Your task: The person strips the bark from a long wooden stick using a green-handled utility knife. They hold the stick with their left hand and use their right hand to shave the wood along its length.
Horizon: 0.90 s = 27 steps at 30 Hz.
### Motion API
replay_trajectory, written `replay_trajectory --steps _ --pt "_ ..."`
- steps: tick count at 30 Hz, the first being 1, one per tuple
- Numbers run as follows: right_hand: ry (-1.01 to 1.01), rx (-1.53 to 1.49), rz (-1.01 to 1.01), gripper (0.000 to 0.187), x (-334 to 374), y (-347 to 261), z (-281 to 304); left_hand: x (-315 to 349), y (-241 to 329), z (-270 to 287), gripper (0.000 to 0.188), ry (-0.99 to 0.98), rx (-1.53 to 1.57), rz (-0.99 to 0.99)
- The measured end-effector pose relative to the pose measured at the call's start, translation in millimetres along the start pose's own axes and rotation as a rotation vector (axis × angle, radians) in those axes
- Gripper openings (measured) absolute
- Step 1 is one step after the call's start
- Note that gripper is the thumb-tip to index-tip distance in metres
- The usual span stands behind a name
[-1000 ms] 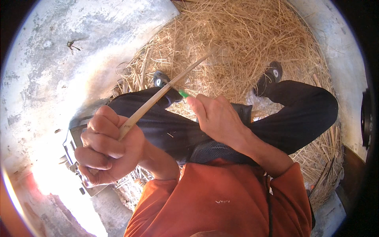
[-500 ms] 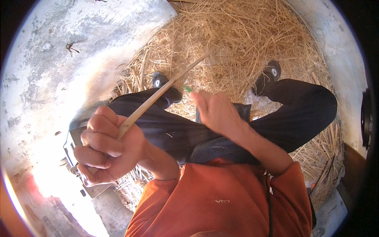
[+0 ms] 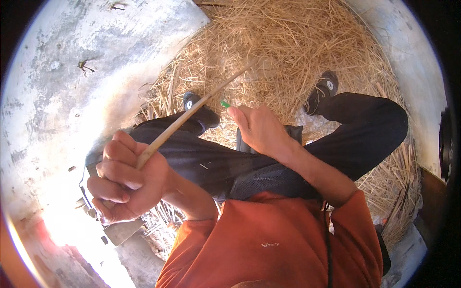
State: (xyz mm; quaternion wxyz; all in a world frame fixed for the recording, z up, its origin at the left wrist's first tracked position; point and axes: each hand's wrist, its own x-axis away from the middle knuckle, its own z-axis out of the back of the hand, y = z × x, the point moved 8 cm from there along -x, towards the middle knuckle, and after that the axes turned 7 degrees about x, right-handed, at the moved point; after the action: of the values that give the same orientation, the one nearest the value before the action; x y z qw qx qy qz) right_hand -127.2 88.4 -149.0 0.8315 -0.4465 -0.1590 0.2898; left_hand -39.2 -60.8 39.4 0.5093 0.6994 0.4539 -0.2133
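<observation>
fingers [image 3: 122, 152] of the left hand [image 3: 137, 180] are curled tight around the thick end of a pale, tapering stick [image 3: 180, 124], which slants up and away from the fist, over the left thigh, its thin tip set against a bed of loose straw [image 3: 297, 38]. the right hand [image 3: 261, 127] is to the right of the stick's middle, its thumb and fingers closed on a small green tool [image 3: 224, 104]; the green end pokes out toward the stick, but whether the 2 touch cannot be told. below the hands are dark trousers [image 3: 370, 129] with the knees spread wide, and 2 dark shoes [image 3: 317, 98] with pale round badges stand on the straw. a dark flat thing [image 3: 294, 133] lies between the legs, partly behind the right hand. an orange shirt [image 3: 278, 230] fills the lower middle, a black cord [image 3: 328, 254] hanging down its right side. to the left is a blotchy grey-white slab [image 3: 120, 43] bearing 2 small dark scraps [image 3: 84, 67], with a glaring bright patch [image 3: 67, 225] lower down.
</observation>
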Motion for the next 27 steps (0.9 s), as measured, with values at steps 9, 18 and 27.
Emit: replay_trajectory --steps 9,18,27 --pt "-0.054 0.031 -0.077 0.048 2 15 -5 1 1 -7 0.036 0.023 -0.115 0.002" --pt "0.011 0.038 -0.105 0.048 -3 36 -10 2 2 1 0.036 0.076 -0.114 -0.012" --pt "0.023 0.033 -0.126 0.051 -9 50 -16 -2 -2 -4 0.037 0.040 -0.057 -0.015"
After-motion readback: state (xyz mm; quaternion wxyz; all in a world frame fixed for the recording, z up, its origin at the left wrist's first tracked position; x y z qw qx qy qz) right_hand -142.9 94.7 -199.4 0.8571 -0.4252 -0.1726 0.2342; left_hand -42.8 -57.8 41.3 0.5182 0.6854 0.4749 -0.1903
